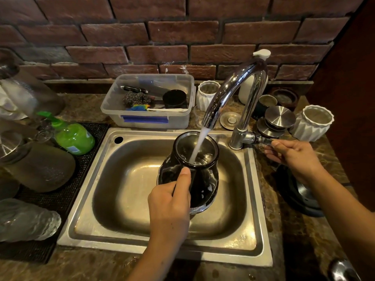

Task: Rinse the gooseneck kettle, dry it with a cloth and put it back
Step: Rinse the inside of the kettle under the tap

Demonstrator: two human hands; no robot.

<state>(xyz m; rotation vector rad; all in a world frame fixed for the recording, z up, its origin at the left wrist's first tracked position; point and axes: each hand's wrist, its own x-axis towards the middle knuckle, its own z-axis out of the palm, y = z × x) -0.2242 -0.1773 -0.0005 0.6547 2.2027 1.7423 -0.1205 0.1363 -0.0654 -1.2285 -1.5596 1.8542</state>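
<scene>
Kettle (194, 171), gripped by left hand (170, 207), fills mid-frame: rinsing; right hand (292, 157) pinches tap lever (263, 139); next, shut off, swirl, empty.

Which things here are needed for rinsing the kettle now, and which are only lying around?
In use: kettle, held by the left hand under the running tap; right hand on the tap lever; sink.

Lying about: soap bottle, plastic box, white cups, metal lids.
</scene>
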